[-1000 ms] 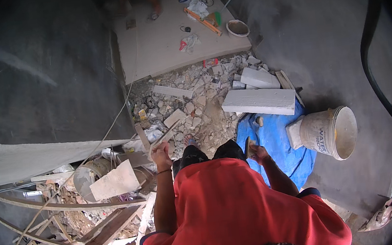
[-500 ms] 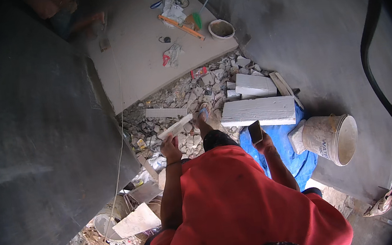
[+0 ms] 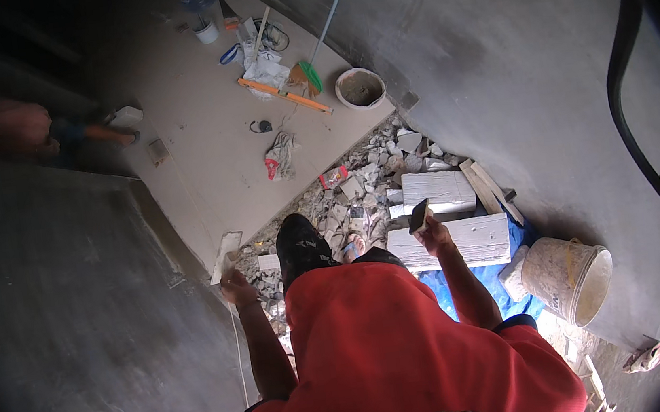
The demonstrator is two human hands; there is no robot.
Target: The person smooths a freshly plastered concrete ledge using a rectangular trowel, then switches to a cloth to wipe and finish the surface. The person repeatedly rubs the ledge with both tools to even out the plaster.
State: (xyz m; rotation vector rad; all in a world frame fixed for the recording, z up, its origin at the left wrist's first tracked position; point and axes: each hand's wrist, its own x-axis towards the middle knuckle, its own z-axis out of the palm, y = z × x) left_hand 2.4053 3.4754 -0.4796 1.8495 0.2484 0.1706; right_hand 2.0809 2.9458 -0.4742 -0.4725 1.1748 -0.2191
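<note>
My left hand (image 3: 236, 290) grips a short, pale flat piece (image 3: 226, 250), out over the near edge of the tiled floor, beside the dark grey wall. My right hand (image 3: 434, 239) is closed on a dark rectangular block (image 3: 420, 215) with a lighter side, held over white blocks (image 3: 448, 245) that lie on a blue tarp (image 3: 510, 286). Below me, between my hands, my dark-clad leg (image 3: 301, 242) is raised over broken rubble (image 3: 346, 204).
A co-worker (image 3: 12, 128) is at the upper left. The tiled floor (image 3: 205, 179) holds a mortar basin (image 3: 360, 89), an orange level (image 3: 285, 95), a broom (image 3: 307, 77) and rags. A dirty bucket (image 3: 562, 281) leans at right. A black hose (image 3: 618, 92) runs along the right wall.
I have stepped forward and turned, so the tiled floor is nearer and the wood pile at lower left is out of view. My leg has risen, and both held pieces moved with my hands.
</note>
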